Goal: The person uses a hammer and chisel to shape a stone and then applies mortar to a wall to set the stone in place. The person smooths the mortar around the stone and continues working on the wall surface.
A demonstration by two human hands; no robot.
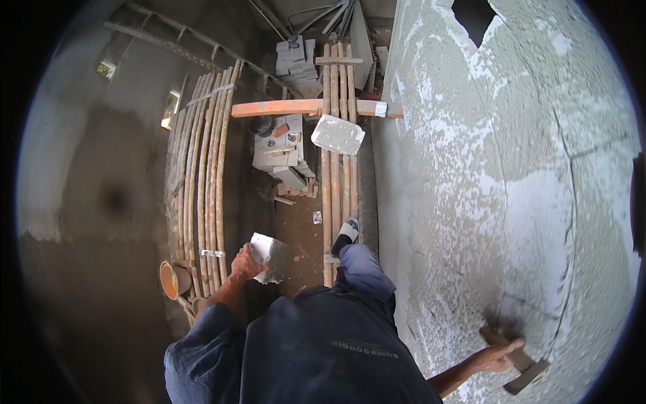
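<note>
In my left hand (246, 264), fingers closed round its edge, is a pale squarish block (270, 257) with a rough, speckled side. It hangs above the brown floor, left of my body. My right hand (496, 357), low on the right, is wrapped round a wooden plastering float (533, 374), tilted close against the wall. Whether its face touches the wall cannot be made out. The wall (464, 222) carries patchy grey plaster over white, with dark lines running down it.
My foot (346, 232) stands on a walkway of poles (335, 185), where a mortar-smeared board (338, 135) lies. More poles (208, 161) run along the left. An orange beam (276, 108) crosses ahead. Below are stacked blocks (269, 158); a bucket (175, 279) stands at left.
</note>
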